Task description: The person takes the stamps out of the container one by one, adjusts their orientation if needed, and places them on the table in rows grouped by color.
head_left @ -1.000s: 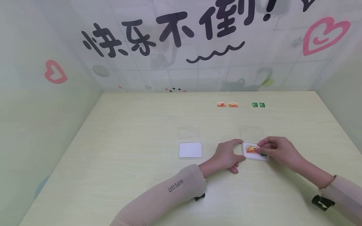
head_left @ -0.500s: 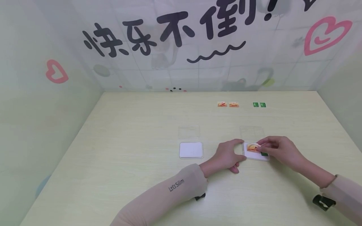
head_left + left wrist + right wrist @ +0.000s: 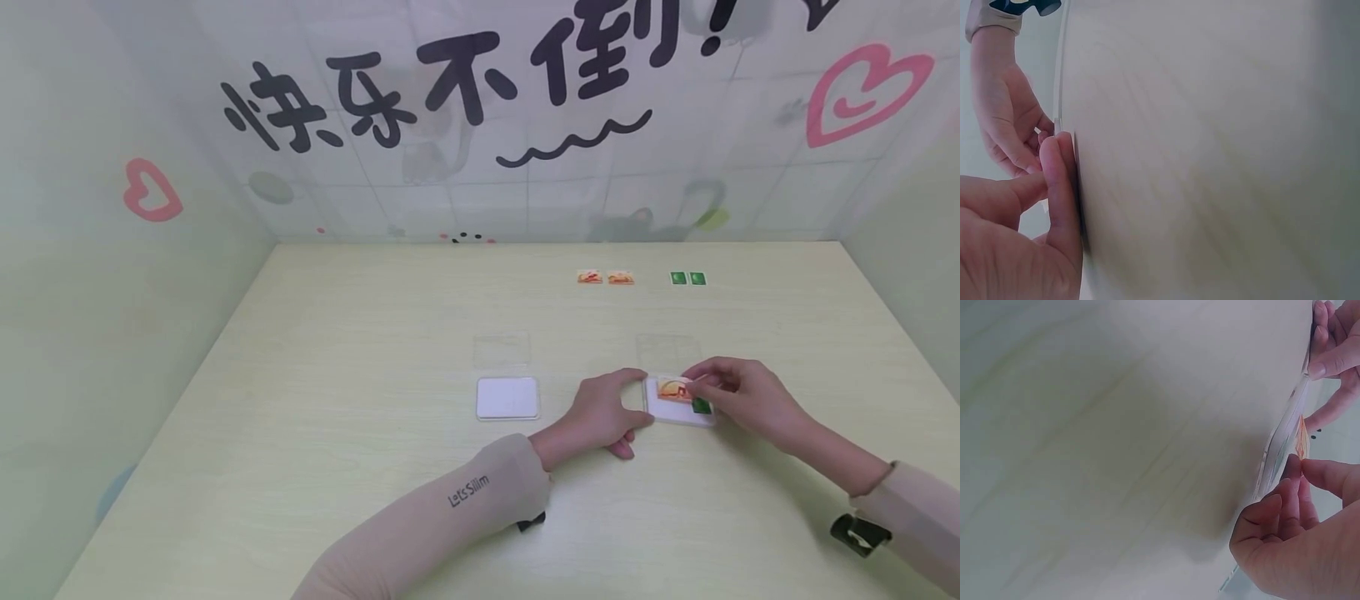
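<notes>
- orange stamp: where?
- over the white case's far half, long axis left to right; right hand pinches its right end.
- left hand?
- thumb and finger wide apart, gripping the case's left end.
- room?
- white surface nearside, green stamp at right.

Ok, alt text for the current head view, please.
A person's right-hand grip pinches a stamp-like orange picture over a clear-rimmed white tray, whose left edge the left-hand grip holds. A second tray sits to the left; two more orange pictures and two green ones lie farther back on the table.
</notes>
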{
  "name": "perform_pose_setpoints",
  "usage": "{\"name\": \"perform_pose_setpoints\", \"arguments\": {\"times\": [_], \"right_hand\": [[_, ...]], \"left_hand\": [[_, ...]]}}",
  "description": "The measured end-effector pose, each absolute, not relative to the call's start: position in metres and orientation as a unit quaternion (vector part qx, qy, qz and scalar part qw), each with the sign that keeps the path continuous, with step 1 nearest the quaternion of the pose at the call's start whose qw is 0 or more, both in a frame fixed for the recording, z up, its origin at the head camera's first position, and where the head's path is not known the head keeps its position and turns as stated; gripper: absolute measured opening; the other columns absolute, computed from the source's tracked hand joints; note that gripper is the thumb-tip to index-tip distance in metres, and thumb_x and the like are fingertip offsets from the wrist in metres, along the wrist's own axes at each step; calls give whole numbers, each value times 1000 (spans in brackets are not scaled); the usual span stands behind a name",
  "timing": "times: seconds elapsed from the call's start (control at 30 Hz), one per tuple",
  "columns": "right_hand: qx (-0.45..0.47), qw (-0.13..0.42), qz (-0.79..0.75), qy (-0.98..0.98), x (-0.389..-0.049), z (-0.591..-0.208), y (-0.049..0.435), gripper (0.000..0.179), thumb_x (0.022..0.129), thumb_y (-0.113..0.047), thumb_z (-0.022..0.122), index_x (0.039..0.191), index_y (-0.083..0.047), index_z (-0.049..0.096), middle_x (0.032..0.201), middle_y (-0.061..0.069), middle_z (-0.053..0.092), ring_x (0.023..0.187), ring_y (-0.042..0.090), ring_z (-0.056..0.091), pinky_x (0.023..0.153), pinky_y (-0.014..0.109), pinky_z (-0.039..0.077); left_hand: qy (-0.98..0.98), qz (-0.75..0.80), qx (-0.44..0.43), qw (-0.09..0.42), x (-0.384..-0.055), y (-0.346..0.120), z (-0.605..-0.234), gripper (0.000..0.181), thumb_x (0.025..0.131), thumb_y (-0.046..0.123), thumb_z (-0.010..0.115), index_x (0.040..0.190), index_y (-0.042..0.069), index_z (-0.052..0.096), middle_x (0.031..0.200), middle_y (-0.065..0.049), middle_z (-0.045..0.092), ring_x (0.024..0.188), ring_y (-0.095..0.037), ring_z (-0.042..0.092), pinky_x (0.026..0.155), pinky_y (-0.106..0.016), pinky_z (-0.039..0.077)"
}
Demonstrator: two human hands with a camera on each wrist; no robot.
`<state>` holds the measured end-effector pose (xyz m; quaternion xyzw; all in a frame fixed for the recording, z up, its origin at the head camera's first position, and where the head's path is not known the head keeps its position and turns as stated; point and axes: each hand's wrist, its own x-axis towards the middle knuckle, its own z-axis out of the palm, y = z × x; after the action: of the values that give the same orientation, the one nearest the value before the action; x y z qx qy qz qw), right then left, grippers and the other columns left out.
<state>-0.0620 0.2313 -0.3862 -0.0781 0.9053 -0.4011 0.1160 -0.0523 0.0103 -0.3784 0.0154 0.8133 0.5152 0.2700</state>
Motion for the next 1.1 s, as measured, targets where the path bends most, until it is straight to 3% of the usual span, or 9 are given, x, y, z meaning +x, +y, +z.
{"name": "perform_pose_setpoints", "arguments": {"times": [0.47, 0.8, 0.87, 0.97, 1.1], "right_hand": [[-79, 126, -386, 911, -71, -384, 236, 26, 99, -17, 76, 112, 6, 73, 88, 2, 74, 71, 9, 53, 62, 24, 41], [-77, 126, -393, 907, -76, -380, 238, 25, 102, -11, 70, 116, 10, 71, 99, 10, 77, 72, 9, 53, 60, 24, 42], [-77, 128, -393, 907, -77, -380, 239, 25, 102, -10, 69, 117, 10, 71, 100, 11, 77, 73, 10, 53, 61, 24, 42], [-78, 128, -392, 908, -79, -379, 240, 25, 102, -10, 69, 118, 10, 70, 102, 12, 77, 74, 12, 54, 61, 25, 42], [-73, 130, -392, 908, -80, -378, 241, 26, 102, -9, 69, 120, 10, 70, 104, 13, 76, 76, 13, 55, 62, 25, 44]], "left_hand": [[816, 515, 14, 262, -51, 11, -380, 61, 97, 5, 76, 152, 20, 56, 55, -4, 51, 37, -11, 51, 42, -25, 50], [842, 482, 17, 243, -48, 15, -381, 64, 96, 7, 78, 154, 18, 53, 58, -5, 53, 36, -11, 50, 41, -23, 47], [849, 472, 19, 238, -48, 16, -382, 66, 96, 7, 78, 155, 17, 51, 68, -8, 60, 37, -12, 52, 41, -23, 47], [856, 461, 21, 233, -47, 16, -381, 69, 95, 6, 79, 156, 15, 48, 100, -16, 71, 38, -13, 54, 42, -23, 48], [859, 455, 27, 233, -45, 16, -378, 68, 95, 5, 78, 155, 13, 48, 134, -21, 66, 38, -13, 55, 43, -24, 49]]}}
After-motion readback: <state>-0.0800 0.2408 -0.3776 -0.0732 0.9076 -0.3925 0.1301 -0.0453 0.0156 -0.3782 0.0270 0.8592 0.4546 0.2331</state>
